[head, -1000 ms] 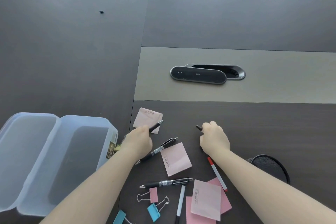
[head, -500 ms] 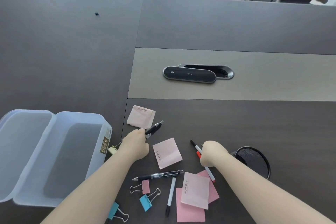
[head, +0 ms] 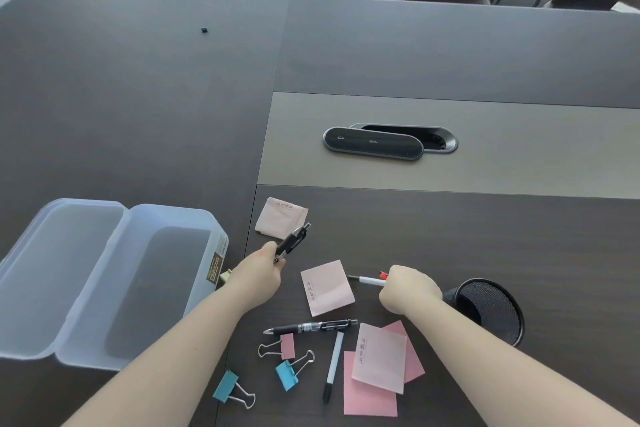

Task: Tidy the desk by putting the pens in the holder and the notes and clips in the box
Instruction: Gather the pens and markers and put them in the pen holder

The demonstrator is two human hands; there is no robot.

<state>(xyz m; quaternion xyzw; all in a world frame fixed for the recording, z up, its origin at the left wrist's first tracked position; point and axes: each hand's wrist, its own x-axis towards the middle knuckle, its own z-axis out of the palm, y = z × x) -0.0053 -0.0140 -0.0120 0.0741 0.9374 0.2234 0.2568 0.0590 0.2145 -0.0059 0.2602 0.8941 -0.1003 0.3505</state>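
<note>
Pens fill both fists: my left hand (head: pixel 258 279) grips a black clip pen (head: pixel 292 241), my right hand (head: pixel 407 289) clamps white markers (head: pixel 369 280) beside the black mesh holder (head: pixel 491 308). Tilted markers could catch its rim and drop.

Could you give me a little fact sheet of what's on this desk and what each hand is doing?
left hand: grips black click pen
right hand: grips white pens with red and black caps
holder: black mesh cup, right of that hand
box: open translucent plastic box, no items seen inside
loose pens: two
pink sticky notes: four spots, one a stack
binder clips: two blue, one pink, one yellowish by the box
</note>
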